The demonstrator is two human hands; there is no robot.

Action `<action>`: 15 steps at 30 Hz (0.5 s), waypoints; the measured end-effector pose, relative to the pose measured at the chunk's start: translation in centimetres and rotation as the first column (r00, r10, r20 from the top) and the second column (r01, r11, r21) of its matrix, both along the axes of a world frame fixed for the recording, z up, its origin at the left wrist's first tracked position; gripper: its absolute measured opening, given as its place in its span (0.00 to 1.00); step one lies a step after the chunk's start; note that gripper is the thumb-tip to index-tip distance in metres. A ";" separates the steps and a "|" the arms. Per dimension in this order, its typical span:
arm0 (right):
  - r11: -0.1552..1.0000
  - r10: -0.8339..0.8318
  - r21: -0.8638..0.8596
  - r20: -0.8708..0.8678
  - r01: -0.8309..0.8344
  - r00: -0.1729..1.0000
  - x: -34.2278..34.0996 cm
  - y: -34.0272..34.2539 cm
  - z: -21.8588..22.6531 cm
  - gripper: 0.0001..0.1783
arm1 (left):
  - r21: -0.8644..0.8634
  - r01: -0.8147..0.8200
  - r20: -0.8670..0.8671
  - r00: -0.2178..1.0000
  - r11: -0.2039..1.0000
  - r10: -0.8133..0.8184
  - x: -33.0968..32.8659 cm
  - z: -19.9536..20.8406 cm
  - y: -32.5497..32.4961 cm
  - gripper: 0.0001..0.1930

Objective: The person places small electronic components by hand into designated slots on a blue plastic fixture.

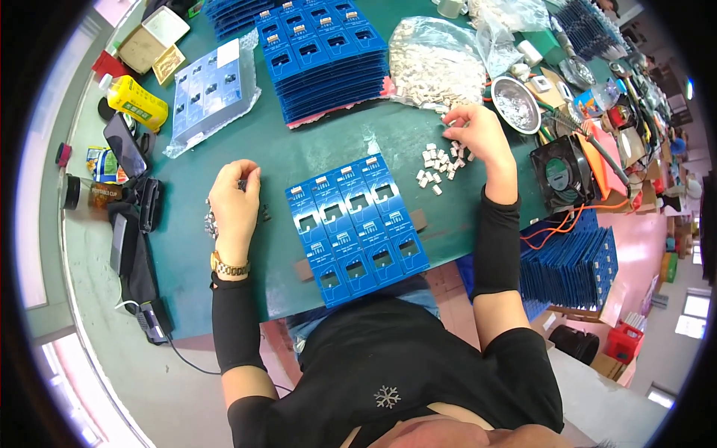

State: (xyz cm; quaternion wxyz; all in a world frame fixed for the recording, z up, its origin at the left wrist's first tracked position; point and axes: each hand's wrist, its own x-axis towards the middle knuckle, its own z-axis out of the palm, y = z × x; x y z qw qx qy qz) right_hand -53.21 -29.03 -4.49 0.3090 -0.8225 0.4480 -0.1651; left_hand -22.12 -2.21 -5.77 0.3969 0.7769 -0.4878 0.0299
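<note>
A blue circuit board panel (pixel 357 235) with rows of cut-out windows lies flat at the near edge of the table, between my hands. To its left, my left hand (pixel 236 198) is closed, fingers curled over a small dark part (pixel 243 184). Small dark and silvery parts (pixel 210 222) lie partly hidden beneath that hand. On the right, my right hand (pixel 478 133) reaches over the loose white connectors (pixel 441 166), its thumb and fingertips drawn together. What sits between those fingertips is too small to make out.
Behind the panel stands a tall stack of blue boards (pixel 325 75), beside a bag of white connectors (pixel 437 63). A metal bowl (pixel 515 104) and a black fan (pixel 562 173) are at right. A wrapped board pack (pixel 213 93), yellow bottle (pixel 136 102) and phone (pixel 125 144) are at left.
</note>
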 end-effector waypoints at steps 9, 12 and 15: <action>0.931 0.360 -0.046 0.264 -0.361 0.895 3.2 1.7 -1.1 0.16 | -0.074 0.111 0.045 0.993 0.991 -0.108 -1.7 0.1 -0.6 0.04; 0.950 0.312 -0.091 0.264 -0.298 0.913 2.6 1.9 -0.2 0.16 | -0.080 0.145 0.056 0.988 0.986 -0.141 -1.9 -0.1 -0.5 0.04; 0.968 -0.145 -0.224 -0.148 0.110 0.978 0.7 1.4 0.9 0.15 | -0.095 0.190 0.074 0.980 0.977 -0.184 -2.4 0.1 -0.8 0.04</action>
